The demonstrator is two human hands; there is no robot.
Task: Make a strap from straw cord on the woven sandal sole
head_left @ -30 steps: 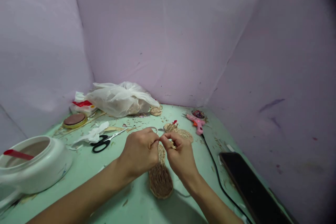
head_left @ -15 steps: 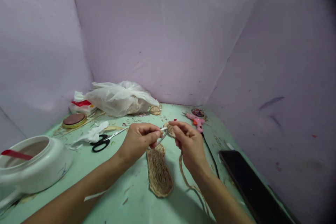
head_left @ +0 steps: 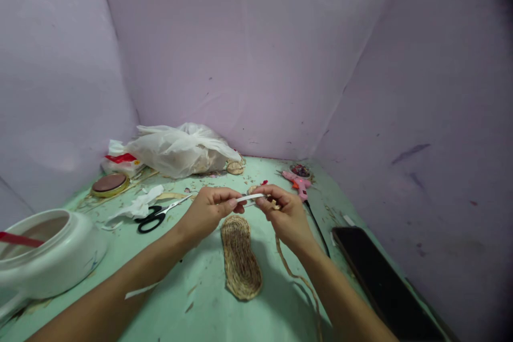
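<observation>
Pale purple walls (head_left: 240,64) surround a green bench (head_left: 192,310). At lower centre lies a woven sole-shaped piece (head_left: 241,262), untouched; to its right, a tan cord (head_left: 298,277) trails below the right hand (head_left: 284,216). Just beyond, that hand and the left hand (head_left: 212,208) pinch a narrow white strip (head_left: 251,197) between them. A loosened pinch could let the strip slip or twist; the cord might snag on the right forearm. Farther back: black-handled scissors (head_left: 152,219) at left, pink glue gun (head_left: 297,181) at right, white plastic bag (head_left: 184,149).
</observation>
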